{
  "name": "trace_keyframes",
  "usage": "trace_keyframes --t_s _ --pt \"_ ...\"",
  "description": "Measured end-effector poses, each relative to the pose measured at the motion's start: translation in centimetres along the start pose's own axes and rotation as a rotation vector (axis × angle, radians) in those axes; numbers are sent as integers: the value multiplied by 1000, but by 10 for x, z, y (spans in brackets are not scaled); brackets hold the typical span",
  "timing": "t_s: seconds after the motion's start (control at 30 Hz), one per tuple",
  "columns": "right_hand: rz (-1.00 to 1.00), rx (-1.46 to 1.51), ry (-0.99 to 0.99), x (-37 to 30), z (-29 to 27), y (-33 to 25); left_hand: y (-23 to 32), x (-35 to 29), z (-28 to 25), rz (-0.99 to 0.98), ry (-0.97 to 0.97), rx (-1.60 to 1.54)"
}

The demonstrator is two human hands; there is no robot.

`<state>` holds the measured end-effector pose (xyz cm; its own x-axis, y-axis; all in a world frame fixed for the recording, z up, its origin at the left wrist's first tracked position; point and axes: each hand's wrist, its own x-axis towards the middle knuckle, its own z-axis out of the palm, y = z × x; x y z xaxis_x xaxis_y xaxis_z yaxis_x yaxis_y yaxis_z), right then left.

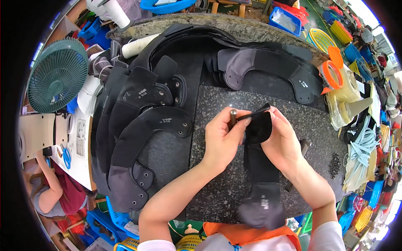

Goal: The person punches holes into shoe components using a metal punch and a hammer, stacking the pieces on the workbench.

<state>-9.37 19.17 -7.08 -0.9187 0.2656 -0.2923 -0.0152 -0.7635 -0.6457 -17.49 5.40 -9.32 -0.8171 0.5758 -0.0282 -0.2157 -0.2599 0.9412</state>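
In the head view, one black fabric piece point(264, 167), curved and matte, its upper end bent and its lower flap bearing pale print, is above the speckled stone slab point(222, 194). The left hand point(221, 140) pinches its edge along with one metal rod point(233, 117); the right hand point(281, 140) grips its other side. One green fan point(57, 79) and one pair of blue-handled scissors point(66, 158) appear at left.

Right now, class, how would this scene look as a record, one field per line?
Left hand: holds metal rod, pinches black curved piece
Right hand: grips that piece's upper end
Work surface: speckled stone slab
Left stack: black curved pieces with eyelets
Upper-right stack: more curved pieces
Beside right wrist: hammer-like tool, partly hidden
Slab's right side: small dark parts, heaped
Far left: green fan
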Motion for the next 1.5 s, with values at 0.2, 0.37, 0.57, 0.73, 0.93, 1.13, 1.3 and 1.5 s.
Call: trace_keyframes --t_s 0.2,0.37,0.57,0.73,0.93,1.13,1.3,1.5 --pt "-92 -51 16 -3 6 1 -1 5 -7 106 19 110" --pt "-46 -98 -53 -9 5 -1 2 8 -11 -53 69 -11" --pt "-72 -91 -115 -5 -4 -1 -6 4 -2 62 8 148" --pt "-85 -117 8 -3 2 8 -2 -1 -2 317 25 268" --pt "-115 52 38 -15 5 11 -2 -1 2 193 19 199" --pt "-184 39 59 -15 -20 12 -8 13 7 -74 78 -49" --pt "-189 67 -47 -21 -12 25 -15 8 -7 -54 10 -75" --pt "-257 -250 -195 -28 -8 2 -16 3 0 7 -109 -72"
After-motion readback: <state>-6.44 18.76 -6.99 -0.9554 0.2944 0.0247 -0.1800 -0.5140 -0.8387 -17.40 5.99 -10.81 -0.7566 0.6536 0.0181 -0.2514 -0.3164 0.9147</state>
